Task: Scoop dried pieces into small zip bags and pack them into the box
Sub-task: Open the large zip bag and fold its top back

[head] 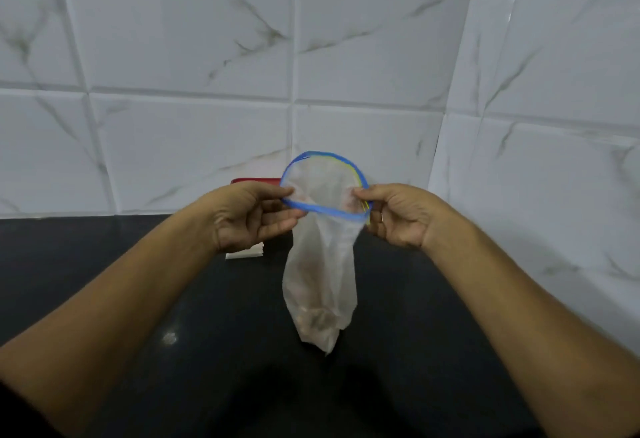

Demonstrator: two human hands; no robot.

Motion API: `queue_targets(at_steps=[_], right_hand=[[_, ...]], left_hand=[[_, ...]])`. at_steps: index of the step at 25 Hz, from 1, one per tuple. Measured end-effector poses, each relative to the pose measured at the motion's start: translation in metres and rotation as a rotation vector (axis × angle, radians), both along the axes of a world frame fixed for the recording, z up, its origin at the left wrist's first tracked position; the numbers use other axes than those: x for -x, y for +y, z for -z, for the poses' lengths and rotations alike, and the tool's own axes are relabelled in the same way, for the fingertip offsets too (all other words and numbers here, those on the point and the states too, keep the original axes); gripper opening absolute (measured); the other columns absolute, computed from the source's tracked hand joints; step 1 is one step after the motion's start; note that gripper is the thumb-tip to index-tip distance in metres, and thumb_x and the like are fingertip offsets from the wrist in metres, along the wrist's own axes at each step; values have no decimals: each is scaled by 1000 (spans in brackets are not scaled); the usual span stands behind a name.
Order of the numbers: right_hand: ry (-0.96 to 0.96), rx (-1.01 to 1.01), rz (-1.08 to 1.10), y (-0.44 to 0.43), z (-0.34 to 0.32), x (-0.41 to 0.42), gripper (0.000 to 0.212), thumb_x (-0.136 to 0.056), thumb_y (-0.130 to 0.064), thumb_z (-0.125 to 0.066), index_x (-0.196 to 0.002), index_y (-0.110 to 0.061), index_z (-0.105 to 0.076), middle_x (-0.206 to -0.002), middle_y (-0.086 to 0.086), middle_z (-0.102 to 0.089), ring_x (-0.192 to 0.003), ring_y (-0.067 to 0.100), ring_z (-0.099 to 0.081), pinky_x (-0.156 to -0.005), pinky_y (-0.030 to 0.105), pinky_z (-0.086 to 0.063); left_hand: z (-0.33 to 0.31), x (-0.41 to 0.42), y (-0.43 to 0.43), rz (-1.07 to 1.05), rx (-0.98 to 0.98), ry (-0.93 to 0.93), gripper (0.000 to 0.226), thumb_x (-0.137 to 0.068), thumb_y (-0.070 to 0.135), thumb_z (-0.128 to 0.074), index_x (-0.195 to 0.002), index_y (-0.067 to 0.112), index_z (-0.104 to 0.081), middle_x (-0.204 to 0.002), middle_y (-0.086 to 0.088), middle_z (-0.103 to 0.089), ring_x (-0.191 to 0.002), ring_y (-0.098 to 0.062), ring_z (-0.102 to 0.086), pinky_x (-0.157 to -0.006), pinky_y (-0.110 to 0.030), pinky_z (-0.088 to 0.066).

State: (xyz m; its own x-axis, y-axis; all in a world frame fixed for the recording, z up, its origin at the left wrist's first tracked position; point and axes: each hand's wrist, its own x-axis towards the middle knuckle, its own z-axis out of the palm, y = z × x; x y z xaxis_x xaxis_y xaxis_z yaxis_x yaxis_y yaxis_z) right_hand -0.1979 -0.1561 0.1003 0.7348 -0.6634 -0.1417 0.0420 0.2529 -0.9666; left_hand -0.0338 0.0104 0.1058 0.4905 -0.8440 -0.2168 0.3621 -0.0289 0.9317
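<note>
Pinching the open zip bag (319,264) at opposite rim sides, left hand (244,218) and right hand (403,218), above the counter (166,299).

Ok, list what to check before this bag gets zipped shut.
1. The left hand pinches one side of the zip bag mouth: ok.
2. The right hand pinches the opposite side: ok.
3. The blue zip is closed: not ok, the mouth is spread into a round opening.
4. The dried pieces lie at the bottom, away from the zip: ok.
5. Bag filled enough: cannot tell; only a small amount shows through the cloudy plastic.
6. Box ready to receive it: cannot tell; only a red edge shows behind the left hand.
</note>
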Motion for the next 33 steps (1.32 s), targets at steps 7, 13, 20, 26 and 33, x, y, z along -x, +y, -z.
queue_targets(at_steps=[7,13,20,26,33], right_hand=[[-467,-593,129,-5,15,5,29,-111,-5,-38,-95,9,-60,-86,30,-75,-92,40,-73,-71,55,-64],[-535,-669,153,2,30,-11,22,-105,-6,-48,-108,6,-66,-80,19,-73,-66,25,-70,-53,40,-62],[-344,-439,53,2,25,1,23,-94,-1,-50,-99,2,-72,-80,16,-77,-64,27,-77,-55,40,-64],[-212,-410,57,-2,36,-1,19,-97,-9,-58,-87,1,-71,-78,10,-68,-65,20,-67,-60,34,-62],[185,747,410,13,16,40,22,-102,-41,-62,-102,-18,-64,-84,2,-64,-70,16,-62,-57,31,-56]], left_hand=[[28,-6,-2,-178,491,554,25,-107,10,-44,-111,1,-68,-106,-14,-79,-95,-27,-79,-88,-42,-62],[51,8,-1,-158,385,489,36,-108,25,-46,-112,-1,-70,-92,-14,-79,-71,-24,-77,-69,-37,-66],[39,-10,8,-59,113,232,20,-101,17,-56,-97,4,-71,-77,-9,-75,-62,-20,-74,-50,-34,-62],[56,-11,-3,-113,135,390,27,-102,6,-49,-115,-4,-70,-91,-16,-77,-72,-24,-77,-58,-38,-65],[36,-26,0,-82,-209,-506,48,-91,62,-64,-114,21,-70,-112,-8,-74,-99,-26,-71,-79,-41,-58]])
